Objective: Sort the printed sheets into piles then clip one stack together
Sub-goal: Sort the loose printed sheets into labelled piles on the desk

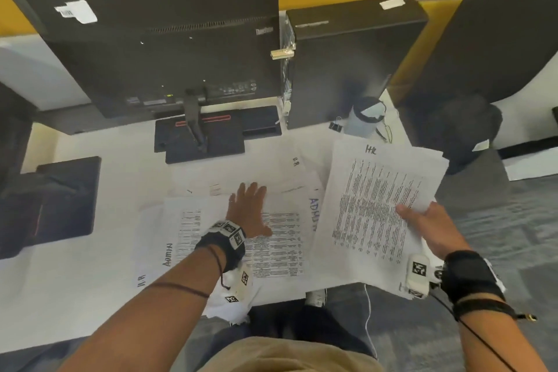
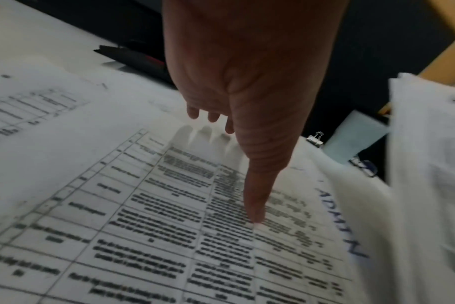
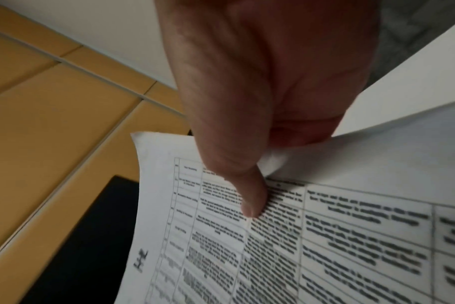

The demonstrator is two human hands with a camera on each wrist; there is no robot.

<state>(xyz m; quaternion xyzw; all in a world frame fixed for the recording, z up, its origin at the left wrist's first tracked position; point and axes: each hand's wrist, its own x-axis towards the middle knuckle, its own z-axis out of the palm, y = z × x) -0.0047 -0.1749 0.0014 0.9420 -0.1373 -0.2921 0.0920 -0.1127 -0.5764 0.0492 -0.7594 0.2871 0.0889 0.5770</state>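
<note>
Printed sheets lie spread over the white desk [image 1: 60, 296]. My left hand [image 1: 250, 205] lies flat on a table-printed sheet marked ADMIN [image 1: 280, 248], fingers straight. In the left wrist view the thumb [image 2: 255, 205] presses on that ADMIN sheet [image 2: 156, 226]. My right hand [image 1: 422, 220] pinches a stack of sheets marked HR [image 1: 371, 208], lifted and tilted over the desk's right side. Its thumb [image 3: 252, 197] lies on top of the HR stack [image 3: 338, 246], with the fingers underneath. A black binder clip [image 1: 335, 126] sits at the back by the computer case, also in the left wrist view as the binder clip [image 2: 316, 138].
The back of a black monitor [image 1: 157, 48] and its stand base [image 1: 205, 142] fill the desk's far middle. A black computer case [image 1: 347, 63] and a pale cup [image 1: 365, 118] stand at the back right. A dark chair [image 1: 483, 54] is to the right.
</note>
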